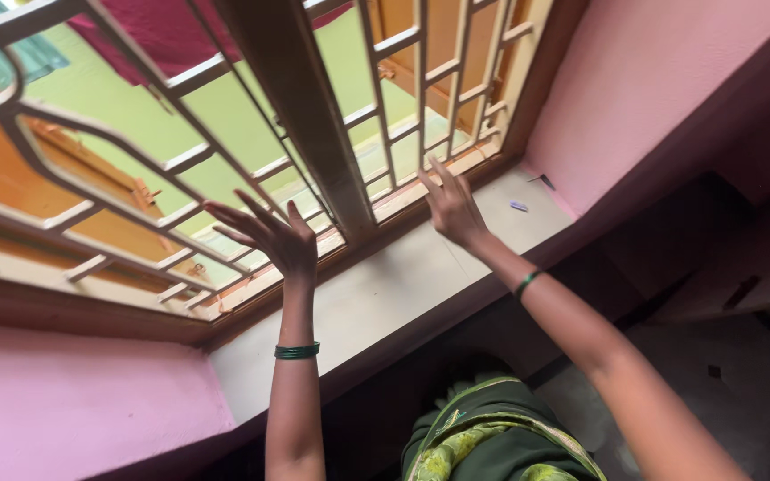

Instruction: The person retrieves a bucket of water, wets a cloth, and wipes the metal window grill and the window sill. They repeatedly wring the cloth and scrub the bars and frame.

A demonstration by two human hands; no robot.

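Where pink walls (pixel 661 80) meet, a grey sill (pixel 385 303).

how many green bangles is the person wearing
2: one green bangle on the left wrist, below the left hand, and one green bangle on the right wrist, below the right hand. Both hands reach up to the window grille.

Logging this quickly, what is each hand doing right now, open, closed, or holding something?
Left hand: open, fingers spread, empty, near the window grille.
Right hand: open, empty, fingertips at the grille.
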